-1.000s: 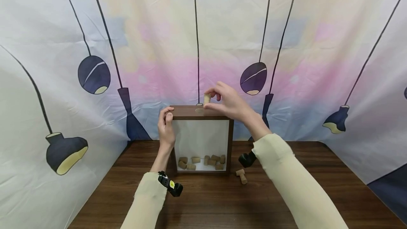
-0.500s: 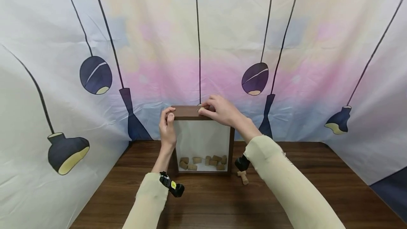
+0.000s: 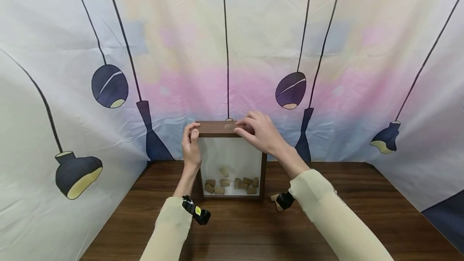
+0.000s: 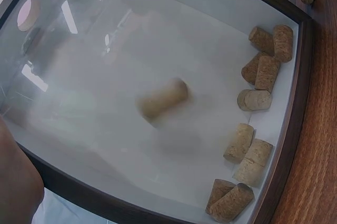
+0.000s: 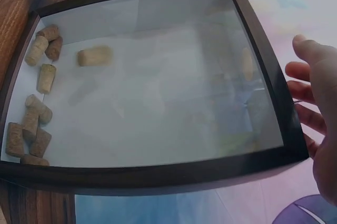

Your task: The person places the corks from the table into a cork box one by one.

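A dark wooden shadow box [image 3: 217,129] with a clear front stands upright on the table, a round hole in its top. One blurred cork [image 4: 164,99] is in mid-air inside, above several corks [image 3: 247,181] lying along the bottom. My left hand [image 3: 191,148] grips the box's upper left corner, thumb on the front and fingers over the top. Just right of the hole, my right hand [image 3: 262,134] hovers at the top edge, thumb and fingers apart with nothing between them; the right wrist view also shows its fingers [image 5: 310,87] spread beside the frame.
Loose corks [image 3: 277,202] lie on the brown wooden table [image 3: 232,233] right of the box, partly hidden by the right wrist camera [image 3: 284,200]. A printed cloth backdrop [image 3: 174,71] hangs close behind the box.
My right hand brought a cork down to the hole and let it go. That cork now falls inside the box, and the hand has drawn slightly right. The left hand stays put.
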The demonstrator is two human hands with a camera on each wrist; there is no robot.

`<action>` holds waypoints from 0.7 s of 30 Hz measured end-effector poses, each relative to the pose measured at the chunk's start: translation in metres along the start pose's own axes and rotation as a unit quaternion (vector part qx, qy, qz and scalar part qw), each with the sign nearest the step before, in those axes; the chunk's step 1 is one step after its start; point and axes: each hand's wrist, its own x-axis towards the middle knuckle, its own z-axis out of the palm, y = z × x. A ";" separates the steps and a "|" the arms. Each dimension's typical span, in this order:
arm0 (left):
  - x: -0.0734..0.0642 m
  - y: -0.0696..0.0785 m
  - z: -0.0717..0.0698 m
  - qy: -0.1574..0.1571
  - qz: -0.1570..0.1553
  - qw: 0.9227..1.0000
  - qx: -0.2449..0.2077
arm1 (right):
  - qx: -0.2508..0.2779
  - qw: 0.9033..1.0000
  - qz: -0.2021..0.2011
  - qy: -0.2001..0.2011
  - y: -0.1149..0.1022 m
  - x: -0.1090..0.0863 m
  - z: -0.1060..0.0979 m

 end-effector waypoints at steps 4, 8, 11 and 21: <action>0.000 -0.001 0.000 -0.002 -0.004 1.000 0.000 | 0.024 0.999 -0.004 0.048 0.004 -0.017 -0.004; 0.001 -0.002 0.000 -0.001 -0.006 1.000 -0.002 | 0.048 0.996 0.005 0.074 0.009 -0.034 -0.008; 0.001 -0.002 0.000 0.001 -0.006 1.000 0.000 | 0.062 0.994 0.013 0.091 0.011 -0.047 -0.011; 0.001 -0.002 0.000 -0.003 -0.001 1.000 0.005 | 0.063 0.988 0.056 0.132 0.022 -0.084 -0.013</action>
